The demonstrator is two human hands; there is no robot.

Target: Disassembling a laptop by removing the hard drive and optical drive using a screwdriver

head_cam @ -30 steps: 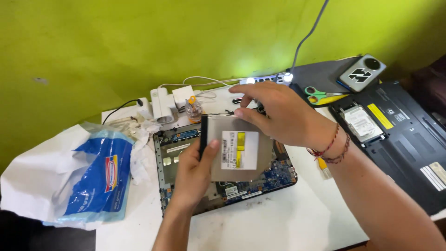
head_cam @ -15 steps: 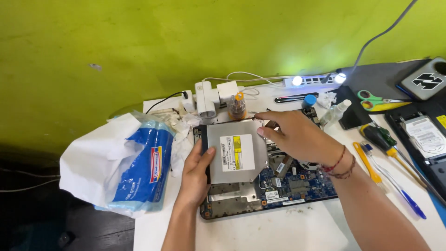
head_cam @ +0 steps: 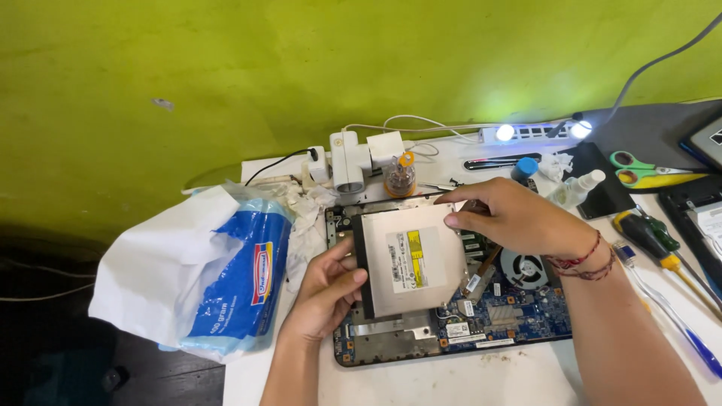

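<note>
Here both hands — left hand (head_cam: 325,289), right hand (head_cam: 511,218) — grip the optical drive (head_cam: 410,259) over the open laptop base (head_cam: 459,331).

A white table (head_cam: 421,383) stood against a green wall (head_cam: 226,68); on it lay an opened laptop base (head_cam: 481,323) with its blue circuit board exposed; a blue-and-white tissue pack (head_cam: 233,282) overhung the left edge beside crumpled tissues (head_cam: 304,214); white plug adapters (head_cam: 353,158), a small orange-capped bottle (head_cam: 400,174) and a lit power strip (head_cam: 526,133) lined the back; green-handled scissors (head_cam: 639,169), a screwdriver (head_cam: 647,237) and a toothbrush (head_cam: 665,308) lay at right.
</note>
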